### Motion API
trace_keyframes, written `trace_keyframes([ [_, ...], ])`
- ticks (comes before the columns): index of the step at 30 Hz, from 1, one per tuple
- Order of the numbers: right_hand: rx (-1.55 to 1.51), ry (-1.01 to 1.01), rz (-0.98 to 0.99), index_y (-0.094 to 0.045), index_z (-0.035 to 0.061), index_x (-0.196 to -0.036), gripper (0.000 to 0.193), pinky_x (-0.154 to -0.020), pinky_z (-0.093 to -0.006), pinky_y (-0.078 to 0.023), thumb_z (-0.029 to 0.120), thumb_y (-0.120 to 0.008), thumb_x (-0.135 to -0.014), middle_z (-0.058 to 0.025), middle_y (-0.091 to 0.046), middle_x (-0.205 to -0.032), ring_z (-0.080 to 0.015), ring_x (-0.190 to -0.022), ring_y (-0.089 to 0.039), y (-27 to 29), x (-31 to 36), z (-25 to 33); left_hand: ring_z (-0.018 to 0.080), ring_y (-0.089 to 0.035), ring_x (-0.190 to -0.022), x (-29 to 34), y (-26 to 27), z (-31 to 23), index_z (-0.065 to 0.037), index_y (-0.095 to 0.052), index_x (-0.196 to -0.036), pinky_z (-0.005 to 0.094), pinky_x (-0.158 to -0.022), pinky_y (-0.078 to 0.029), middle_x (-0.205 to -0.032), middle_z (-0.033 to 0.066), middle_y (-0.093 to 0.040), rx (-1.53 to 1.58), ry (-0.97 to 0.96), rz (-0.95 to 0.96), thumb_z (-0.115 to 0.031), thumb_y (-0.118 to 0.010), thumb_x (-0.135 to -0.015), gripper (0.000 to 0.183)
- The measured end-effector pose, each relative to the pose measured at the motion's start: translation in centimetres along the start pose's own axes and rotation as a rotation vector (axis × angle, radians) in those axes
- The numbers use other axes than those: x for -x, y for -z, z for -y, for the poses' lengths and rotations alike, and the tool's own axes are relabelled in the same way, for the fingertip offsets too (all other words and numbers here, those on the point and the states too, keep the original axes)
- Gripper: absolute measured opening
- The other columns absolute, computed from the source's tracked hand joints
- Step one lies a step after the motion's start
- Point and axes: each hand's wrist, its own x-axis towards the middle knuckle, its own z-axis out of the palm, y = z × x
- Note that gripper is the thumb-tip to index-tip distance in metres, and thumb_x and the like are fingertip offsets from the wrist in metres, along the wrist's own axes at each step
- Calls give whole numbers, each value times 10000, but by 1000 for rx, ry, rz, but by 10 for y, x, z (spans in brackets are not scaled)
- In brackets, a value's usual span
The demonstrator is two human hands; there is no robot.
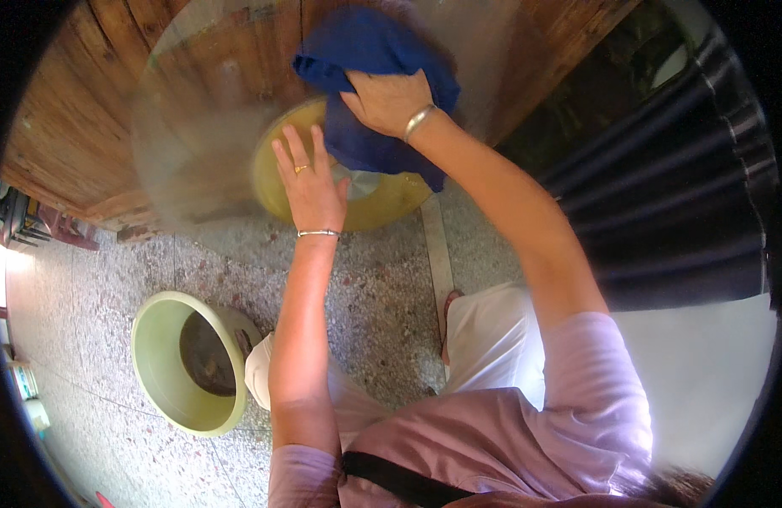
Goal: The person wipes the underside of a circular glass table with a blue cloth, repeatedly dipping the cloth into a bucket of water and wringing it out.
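A large hazy, see-through round pane (pixel 183 127) is in front of me. Behind or on it sits a yellow ring-shaped thing (pixel 276 182) with a pale centre; I cannot tell exactly what it is. My right hand (pixel 391 102) presses a bunched dark blue cloth (pixel 370 42) near the pane's upper right, its fingers partly hidden in the folds. The cloth covers part of the yellow ring. Over the ring's left side, my left hand (pixel 313 195) reaches out flat with fingers apart, holding nothing and seemingly resting against the pane.
Brown wooden boards (pixel 77 110) stand at the far side. A pale green bucket (pixel 149 372) with murky water is on the speckled floor (pixel 103 296), left of my left forearm. A dark pleated curtain (pixel 662 195) hangs at right.
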Motion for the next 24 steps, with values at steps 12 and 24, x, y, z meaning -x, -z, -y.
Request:
trace_keyframes([
  [12,14,-118,290,-557,161,-1116,364,-790,-529,-404,390,-456,-852,-120,-600,-1104,-315,-955,-587,-11,44,-15,472,-129,-1308,0,-4,-2,-114,-221,-1403,453,-1056,-237,-1454,231,-99,4,63,1,-123,-777,-612,967],
  [24,78,169,-191,-452,189,-1276,490,-913,-528,-353,355,-513,-819,-133,-530,-1221,-310,-1116,-499,-52,63,-45,478,-134,-1304,-1,-3,-3,-86,-212,-1401,461,-1055,-234,-1453,237,-91,3,36,-3,-147,-781,-608,978],
])
